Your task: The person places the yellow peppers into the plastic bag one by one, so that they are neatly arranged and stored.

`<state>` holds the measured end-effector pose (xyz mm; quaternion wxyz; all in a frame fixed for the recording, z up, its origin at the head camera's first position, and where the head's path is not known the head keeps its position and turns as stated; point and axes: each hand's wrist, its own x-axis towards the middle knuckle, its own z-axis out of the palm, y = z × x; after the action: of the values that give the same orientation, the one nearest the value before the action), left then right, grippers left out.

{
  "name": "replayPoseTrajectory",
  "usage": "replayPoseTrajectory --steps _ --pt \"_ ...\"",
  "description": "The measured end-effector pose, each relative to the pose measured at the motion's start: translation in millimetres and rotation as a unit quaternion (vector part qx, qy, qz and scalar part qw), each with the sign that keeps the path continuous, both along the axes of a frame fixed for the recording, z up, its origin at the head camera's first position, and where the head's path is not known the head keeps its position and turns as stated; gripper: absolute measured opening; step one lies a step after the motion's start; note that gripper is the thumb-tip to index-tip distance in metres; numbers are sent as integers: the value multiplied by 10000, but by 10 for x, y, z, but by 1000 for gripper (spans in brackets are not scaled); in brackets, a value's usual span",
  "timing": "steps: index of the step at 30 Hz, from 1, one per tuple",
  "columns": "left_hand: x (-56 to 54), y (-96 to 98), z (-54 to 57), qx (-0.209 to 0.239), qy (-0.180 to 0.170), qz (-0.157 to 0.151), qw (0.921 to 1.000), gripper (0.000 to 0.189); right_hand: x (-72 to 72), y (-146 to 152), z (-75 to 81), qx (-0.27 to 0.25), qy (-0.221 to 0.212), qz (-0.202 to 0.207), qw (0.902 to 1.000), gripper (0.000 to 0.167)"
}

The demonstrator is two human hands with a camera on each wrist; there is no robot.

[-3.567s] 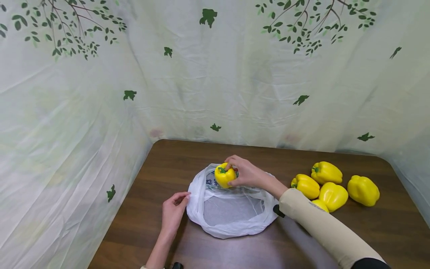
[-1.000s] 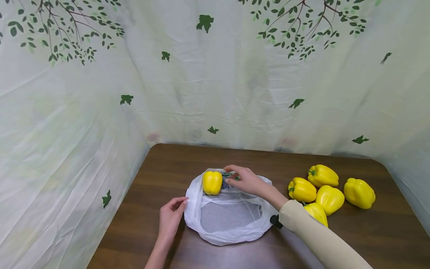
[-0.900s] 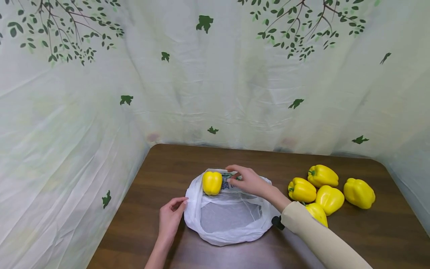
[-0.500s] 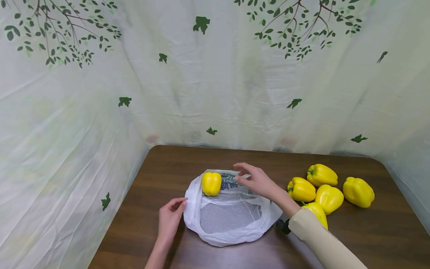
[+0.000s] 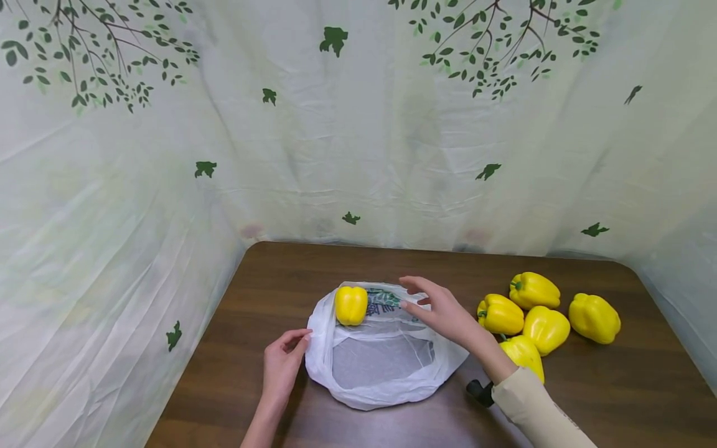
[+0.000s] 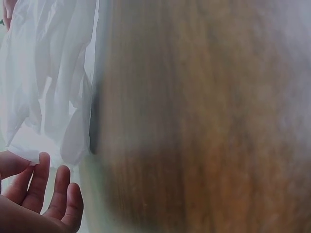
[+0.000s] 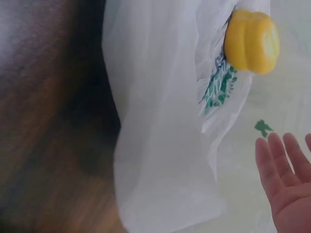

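A white plastic bag lies on the table with its mouth spread wide and its rim rolled outward. My left hand pinches the bag's left edge between thumb and forefinger; the left wrist view shows the thin film caught at the fingertips. One yellow bell pepper rests at the back left of the bag's mouth, against its printed back wall. Over the bag's back right rim is my right hand, fingers spread and holding nothing. In the right wrist view its fingers are apart from the pepper.
Several more yellow bell peppers sit in a loose group to the right of the bag, one slightly apart. A black wrist device is under the right forearm. Behind the brown table hangs a leaf-patterned cloth.
The right hand put the pepper at the bag's back left, let go of it and drew back to the right with opening fingers. The left hand keeps its pinch on the bag.
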<state>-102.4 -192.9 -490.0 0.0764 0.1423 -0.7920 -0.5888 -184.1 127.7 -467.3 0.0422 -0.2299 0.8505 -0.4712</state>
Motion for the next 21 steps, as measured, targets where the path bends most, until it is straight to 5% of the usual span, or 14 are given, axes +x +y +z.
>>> replayPoseTrajectory --steps 5,17,21 --pt "42 31 124 -54 58 -84 9999 16 82 47 -21 -223 371 -142 9990 49" --pt "42 36 119 -30 -12 -21 10000 15 302 197 -27 -485 807 -536 9941 50" --pt "9 -2 8 34 -81 0 10000 16 373 265 -30 -552 1104 -635 9903 49"
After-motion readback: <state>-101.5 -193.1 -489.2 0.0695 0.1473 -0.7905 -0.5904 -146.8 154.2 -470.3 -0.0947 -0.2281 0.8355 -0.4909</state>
